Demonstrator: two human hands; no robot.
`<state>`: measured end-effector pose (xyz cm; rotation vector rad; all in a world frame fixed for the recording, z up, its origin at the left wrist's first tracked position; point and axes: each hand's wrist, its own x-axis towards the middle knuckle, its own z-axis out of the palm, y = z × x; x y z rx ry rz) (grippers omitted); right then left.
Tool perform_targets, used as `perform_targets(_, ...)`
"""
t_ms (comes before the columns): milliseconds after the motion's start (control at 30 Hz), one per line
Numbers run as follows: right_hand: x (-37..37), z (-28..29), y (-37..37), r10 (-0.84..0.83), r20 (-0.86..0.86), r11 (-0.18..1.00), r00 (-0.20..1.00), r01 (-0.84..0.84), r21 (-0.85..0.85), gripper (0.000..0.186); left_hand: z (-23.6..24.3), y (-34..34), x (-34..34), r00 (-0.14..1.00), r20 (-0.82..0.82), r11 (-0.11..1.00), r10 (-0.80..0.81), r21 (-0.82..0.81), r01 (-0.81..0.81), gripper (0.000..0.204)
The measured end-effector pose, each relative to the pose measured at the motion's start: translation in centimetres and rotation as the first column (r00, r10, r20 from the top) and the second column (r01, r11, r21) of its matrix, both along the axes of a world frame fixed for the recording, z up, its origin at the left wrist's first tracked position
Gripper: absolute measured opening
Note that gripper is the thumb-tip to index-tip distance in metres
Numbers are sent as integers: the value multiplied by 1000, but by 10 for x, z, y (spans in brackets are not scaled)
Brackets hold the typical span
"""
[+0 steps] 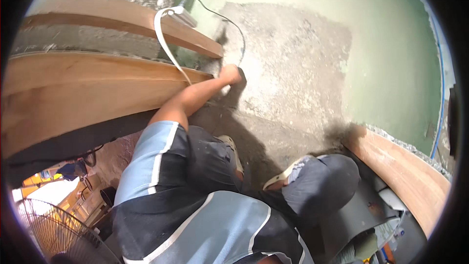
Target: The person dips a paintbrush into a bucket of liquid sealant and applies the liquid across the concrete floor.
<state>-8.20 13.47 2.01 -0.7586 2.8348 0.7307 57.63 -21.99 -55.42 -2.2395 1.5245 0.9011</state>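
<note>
My left arm stretches forward past the end of a wooden plank (pixel 102 80). At its end, my left hand (pixel 229 75) is closed beside a bright glow on a rough bare concrete patch (pixel 298 54). A thin dark cable (pixel 239 30) runs down to this hand; what the fingers hold is hidden. A pale flat strap or cord (pixel 165 44) curves from a whitish power strip-like piece (pixel 184 17) down behind my forearm. My right hand is out of sight.
A second wooden beam (pixel 122 17) lies beyond the plank, and another board (pixel 400 166) stands at the right. Green painted surface (pixel 386 29) surrounds the concrete patch. My knees are bent near a dark bin-like container (pixel 342 230). A wire fan guard (pixel 53 230) is at lower left.
</note>
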Motion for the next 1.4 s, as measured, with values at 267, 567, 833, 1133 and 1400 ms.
perform_targets(267, -8, -43, 1, 165, 15, 957, 986, -163, 238, 47, 26, 6, 6, 999, -35, 999, 26, -18, -26, 28)
perform_targets(567, -35, -56, 22, 300, 71, 937, 951, -308, 166, 53, 268, -8, 37, 942, 313, 539, 123, -818, 201, 14)
perform_targets(833, -23, -65, 3, 281, 74, 952, 957, -287, 101, 49, 338, -16, 69, 754, 558, 565, 347, -766, 307, 11)
perform_targets(1133, -27, -76, -1, 277, 100, 957, 956, -284, 65, 45, 318, -7, 79, 844, 458, 515, 281, -813, 270, 19)
perform_targets(1400, -26, -80, -6, 285, 119, 955, 951, -292, 47, 42, 326, -8, 72, 788, 562, 651, 254, -701, 290, 18)
